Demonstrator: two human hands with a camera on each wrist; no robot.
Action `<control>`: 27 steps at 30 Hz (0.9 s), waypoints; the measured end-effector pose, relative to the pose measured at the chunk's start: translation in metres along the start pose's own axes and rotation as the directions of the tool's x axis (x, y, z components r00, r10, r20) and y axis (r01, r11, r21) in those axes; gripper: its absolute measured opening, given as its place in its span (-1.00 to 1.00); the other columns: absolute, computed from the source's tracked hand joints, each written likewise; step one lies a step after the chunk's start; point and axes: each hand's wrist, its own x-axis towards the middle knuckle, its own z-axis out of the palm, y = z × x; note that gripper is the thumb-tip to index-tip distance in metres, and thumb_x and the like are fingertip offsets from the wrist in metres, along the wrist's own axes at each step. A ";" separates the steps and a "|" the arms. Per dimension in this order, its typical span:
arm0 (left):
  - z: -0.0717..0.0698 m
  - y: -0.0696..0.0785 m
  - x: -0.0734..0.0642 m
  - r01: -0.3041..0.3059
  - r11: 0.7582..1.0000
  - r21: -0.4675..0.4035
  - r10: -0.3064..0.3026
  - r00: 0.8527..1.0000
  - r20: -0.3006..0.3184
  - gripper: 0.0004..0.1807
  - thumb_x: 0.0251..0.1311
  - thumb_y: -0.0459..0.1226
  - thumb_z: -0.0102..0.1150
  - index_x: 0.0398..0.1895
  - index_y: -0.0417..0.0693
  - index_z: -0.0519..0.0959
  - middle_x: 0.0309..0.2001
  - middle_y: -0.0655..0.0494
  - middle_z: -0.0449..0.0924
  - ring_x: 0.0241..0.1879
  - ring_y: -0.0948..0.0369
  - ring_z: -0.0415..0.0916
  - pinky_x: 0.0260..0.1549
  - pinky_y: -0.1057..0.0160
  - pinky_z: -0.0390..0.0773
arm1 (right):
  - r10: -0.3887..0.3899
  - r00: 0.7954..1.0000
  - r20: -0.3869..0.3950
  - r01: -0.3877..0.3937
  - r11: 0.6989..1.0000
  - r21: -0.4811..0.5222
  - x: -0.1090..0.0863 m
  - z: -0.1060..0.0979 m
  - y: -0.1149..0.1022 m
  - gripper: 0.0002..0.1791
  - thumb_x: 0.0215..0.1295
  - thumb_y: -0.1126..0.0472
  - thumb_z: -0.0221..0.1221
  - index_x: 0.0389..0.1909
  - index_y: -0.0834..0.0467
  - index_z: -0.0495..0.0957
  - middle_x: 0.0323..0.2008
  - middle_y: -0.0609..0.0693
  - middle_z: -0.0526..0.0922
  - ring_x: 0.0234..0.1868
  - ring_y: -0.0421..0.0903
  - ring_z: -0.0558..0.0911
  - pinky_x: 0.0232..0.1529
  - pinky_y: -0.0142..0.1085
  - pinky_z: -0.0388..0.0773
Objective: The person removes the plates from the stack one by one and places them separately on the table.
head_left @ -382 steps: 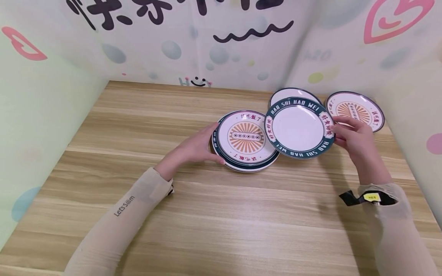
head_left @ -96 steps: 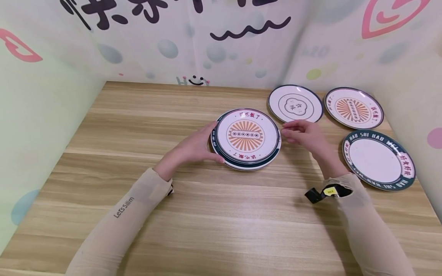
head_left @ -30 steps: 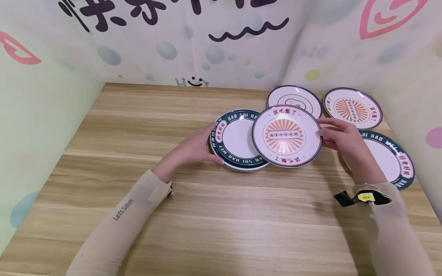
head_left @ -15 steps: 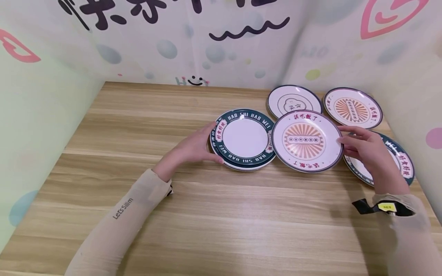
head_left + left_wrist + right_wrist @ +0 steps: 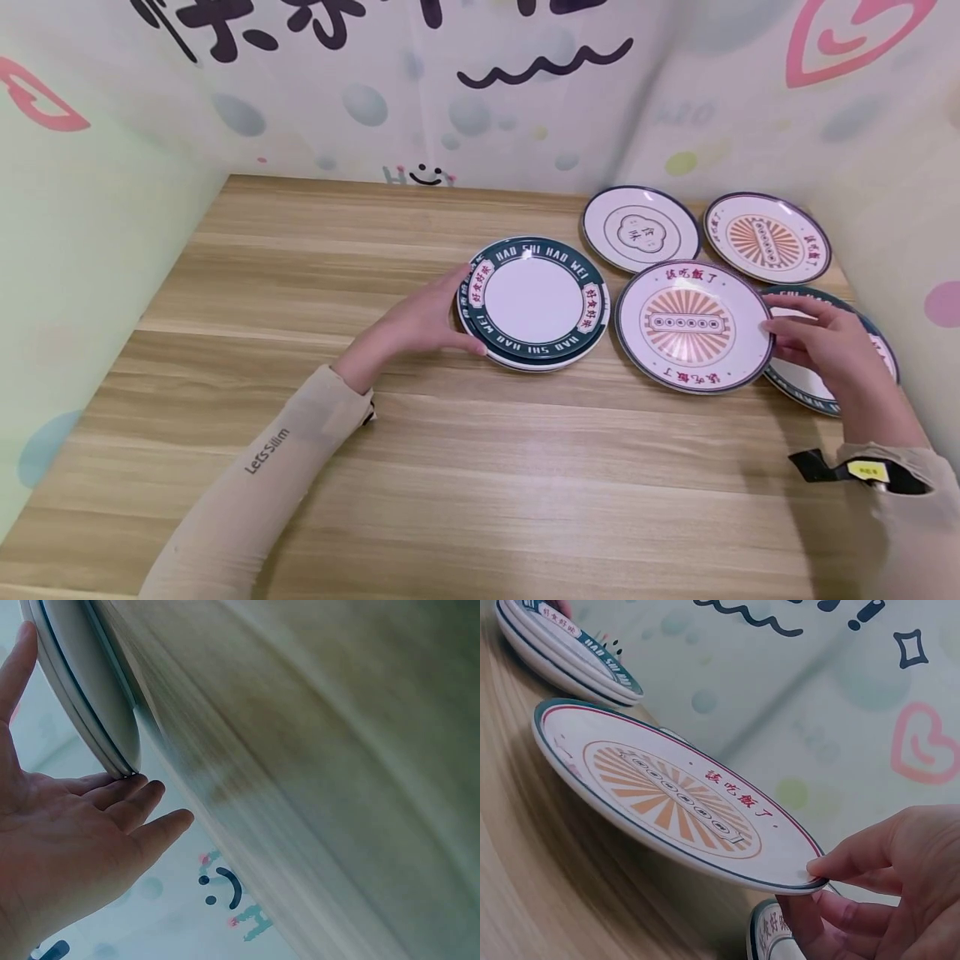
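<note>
My right hand (image 5: 832, 342) pinches the right rim of a white plate with an orange sunburst (image 5: 692, 327), thumb on top and fingers beneath. In the right wrist view that plate (image 5: 667, 802) is held tilted above the table. My left hand (image 5: 429, 315) rests against the left edge of a stack of plates (image 5: 532, 302), whose top one has a broad green lettered rim. The left wrist view shows extended fingers (image 5: 135, 806) touching the stack's side (image 5: 90, 697). Partly hidden behind my right hand lies another green-rimmed plate (image 5: 808, 387).
A white plate with a small black emblem (image 5: 641, 229) lies at the back, beside a second sunburst plate (image 5: 767, 237) at the back right. A printed backdrop (image 5: 375, 108) borders the wooden table (image 5: 480, 483) behind, with walls at both sides.
Since 3.2 s ago, my right hand has taken the sunburst plate off the stack and moved it right, uncovering the green-rimmed plate. My left hand stays at the stack.
</note>
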 end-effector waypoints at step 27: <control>0.000 0.000 0.000 -0.003 1.000 0.004 0.003 1.000 -0.002 0.37 -0.10 0.16 0.52 0.62 -0.06 -0.20 0.62 -0.04 -0.11 0.59 0.00 -0.08 0.56 -0.03 0.07 | -0.146 0.989 0.034 0.144 0.858 -0.493 0.009 0.021 -0.003 -0.46 0.42 0.19 0.17 0.32 0.36 0.36 -0.12 0.02 0.49 -0.27 -0.32 0.46 -0.32 -0.56 0.57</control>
